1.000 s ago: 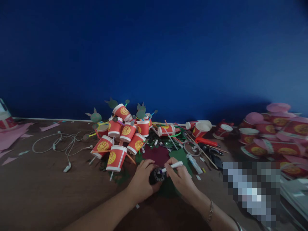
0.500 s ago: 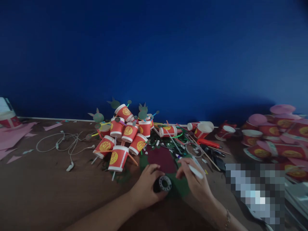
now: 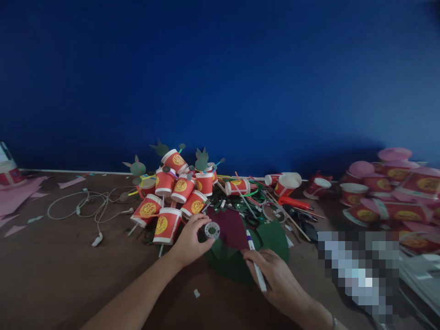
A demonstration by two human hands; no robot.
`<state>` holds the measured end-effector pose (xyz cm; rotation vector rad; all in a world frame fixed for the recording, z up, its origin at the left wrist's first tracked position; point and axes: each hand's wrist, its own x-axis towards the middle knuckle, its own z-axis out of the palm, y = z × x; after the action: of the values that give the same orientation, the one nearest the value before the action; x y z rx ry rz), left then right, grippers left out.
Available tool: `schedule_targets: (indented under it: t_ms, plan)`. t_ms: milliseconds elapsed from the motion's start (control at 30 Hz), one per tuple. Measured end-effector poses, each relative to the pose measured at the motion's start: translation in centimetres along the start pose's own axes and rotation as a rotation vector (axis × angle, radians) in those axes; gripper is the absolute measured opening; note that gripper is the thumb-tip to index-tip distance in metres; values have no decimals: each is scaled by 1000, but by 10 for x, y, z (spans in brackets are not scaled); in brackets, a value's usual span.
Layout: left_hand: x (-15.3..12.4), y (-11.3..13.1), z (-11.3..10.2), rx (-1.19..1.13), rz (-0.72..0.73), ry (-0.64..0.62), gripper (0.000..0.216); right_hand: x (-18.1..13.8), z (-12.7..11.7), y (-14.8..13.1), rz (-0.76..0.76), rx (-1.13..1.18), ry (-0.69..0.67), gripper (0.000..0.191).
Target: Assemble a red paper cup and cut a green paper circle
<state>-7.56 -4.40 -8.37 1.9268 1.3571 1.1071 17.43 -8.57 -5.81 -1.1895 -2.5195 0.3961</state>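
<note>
My left hand (image 3: pixel 188 240) is closed around a dark round spool whose grey ring-shaped end (image 3: pixel 212 230) faces up, with a hole in its middle. It is over the left side of a maroon paper sheet (image 3: pixel 231 227). In my right hand (image 3: pixel 275 272) is a white marker pen (image 3: pixel 252 243) with a purple band, its banded end pointing away from me. Below that hand lies dark green paper (image 3: pixel 275 236) with a curved edge. Red paper-cup figures (image 3: pixel 167 224) with straw limbs and rabbit-shaped heads stand close beyond my left hand.
White earphones (image 3: pixel 98 239) lie coiled at the left, near pink paper (image 3: pixel 24 195). Behind the paper are scraps, sticks and a red-handled tool (image 3: pixel 296 202). More red cups (image 3: pixel 395 211) with pink discs pile up at the right. A blue wall (image 3: pixel 220 82) rises behind the table.
My left hand has lifted the spool away to the left and farther from me. The right hand has moved lower, its marker turned to point forward, and more green paper shows.
</note>
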Motion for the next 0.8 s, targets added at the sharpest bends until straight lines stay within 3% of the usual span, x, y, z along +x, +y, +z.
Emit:
schedule_targets:
  t_ms: [233,633,800]
  plan:
    - [-7,8,2,105,27,-170,39,1,3,0,-20,-40,48,22]
    - [-6,10,4,127,-20,-152,38,0,5,0,-39,-72,101,23]
    - [-5,9,5,125,-21,-153,38,0,6,1,-22,-84,59,22]
